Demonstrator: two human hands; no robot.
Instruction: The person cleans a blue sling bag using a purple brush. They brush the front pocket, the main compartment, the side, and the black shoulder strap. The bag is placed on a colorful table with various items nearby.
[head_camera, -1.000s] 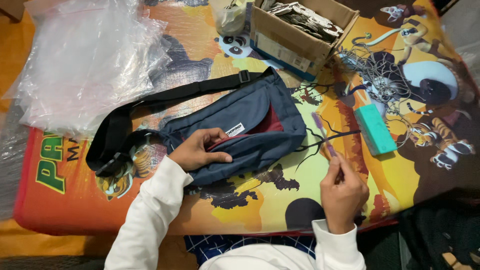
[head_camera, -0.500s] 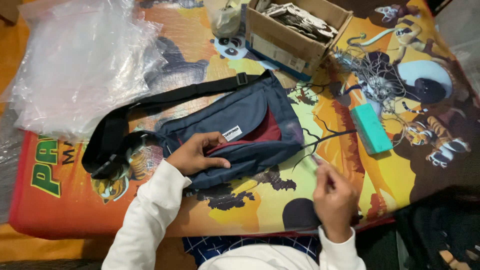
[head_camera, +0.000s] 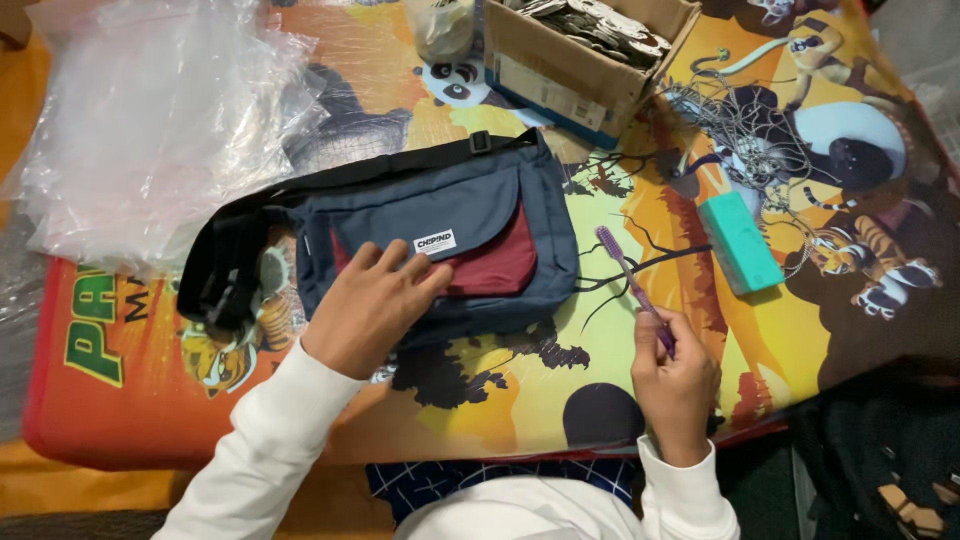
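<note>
Your left hand (head_camera: 375, 300) is pressing flat and open on the sling bag (head_camera: 440, 240), steadying it, while your right hand (head_camera: 672, 372) is gripping a purple toothbrush (head_camera: 628, 275).

Bright, even indoor light; glare on the clear plastic sheets (head_camera: 150, 120) far left. Soft shadows, dark near-right corner, focus mostly sharp.
</note>
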